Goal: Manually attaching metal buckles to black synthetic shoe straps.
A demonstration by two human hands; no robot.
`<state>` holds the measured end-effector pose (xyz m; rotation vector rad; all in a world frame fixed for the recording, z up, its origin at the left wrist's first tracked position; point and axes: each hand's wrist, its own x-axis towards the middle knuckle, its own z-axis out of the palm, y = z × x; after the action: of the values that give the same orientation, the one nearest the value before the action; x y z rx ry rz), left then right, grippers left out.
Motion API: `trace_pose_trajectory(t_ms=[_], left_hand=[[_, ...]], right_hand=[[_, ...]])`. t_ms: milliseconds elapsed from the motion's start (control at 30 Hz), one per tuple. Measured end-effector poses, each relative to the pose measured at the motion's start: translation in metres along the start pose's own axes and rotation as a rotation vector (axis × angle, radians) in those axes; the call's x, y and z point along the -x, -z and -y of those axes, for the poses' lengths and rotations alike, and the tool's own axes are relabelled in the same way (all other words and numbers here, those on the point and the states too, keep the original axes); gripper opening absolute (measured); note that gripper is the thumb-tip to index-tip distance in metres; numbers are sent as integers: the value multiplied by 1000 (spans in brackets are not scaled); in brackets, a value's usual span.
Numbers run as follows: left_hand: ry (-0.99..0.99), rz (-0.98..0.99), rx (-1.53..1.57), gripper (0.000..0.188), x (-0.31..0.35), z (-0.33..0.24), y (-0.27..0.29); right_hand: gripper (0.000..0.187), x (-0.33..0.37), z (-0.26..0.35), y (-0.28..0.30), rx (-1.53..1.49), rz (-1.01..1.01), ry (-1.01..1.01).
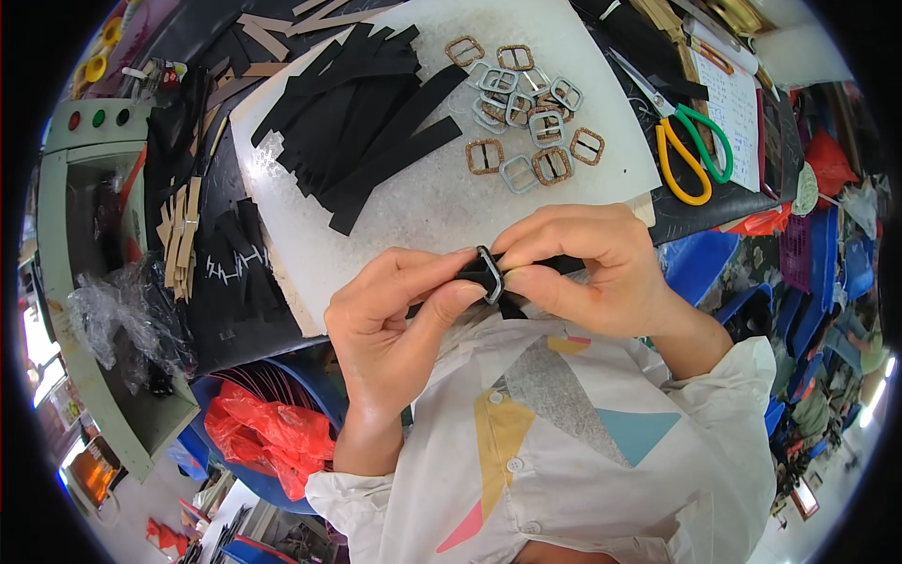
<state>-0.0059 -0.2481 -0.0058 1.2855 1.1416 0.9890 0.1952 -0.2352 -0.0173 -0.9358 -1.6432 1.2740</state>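
Note:
A square buckle [494, 279], dark and silvery, is held on edge between my two hands in front of my chest. A black fabric strap [564, 264] runs up to it from the right, and some black material shows on its left side too. My left hand [399, 315] is closed, thumb and fingertips pinching at the buckle. My right hand [587, 268] is closed, pinching the strap close beside the frame. How the strap passes around the bar is partly hidden by fingers. Beyond my hands lie a pile of black straps [352, 113] and several glittery silver and brown buckles [547, 126].
The pale work board [413, 211] lies on a black-covered table. At right are scissors [691, 150] with yellow and green handles and a written sheet [728, 113]. Brown strips [183, 235] lie left, near a grey machine housing [89, 150]. A red plastic bag [268, 423] sits below.

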Motion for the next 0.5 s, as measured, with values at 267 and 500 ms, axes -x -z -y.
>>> trace_pose_trajectory(t_ms=[267, 500], left_hand=[[116, -5, 213, 18, 2, 11, 2], [139, -106, 237, 14, 4, 13, 1]], right_hand=[[10, 0, 1, -1, -43, 52, -56], [34, -7, -5, -11, 415, -120, 289]])
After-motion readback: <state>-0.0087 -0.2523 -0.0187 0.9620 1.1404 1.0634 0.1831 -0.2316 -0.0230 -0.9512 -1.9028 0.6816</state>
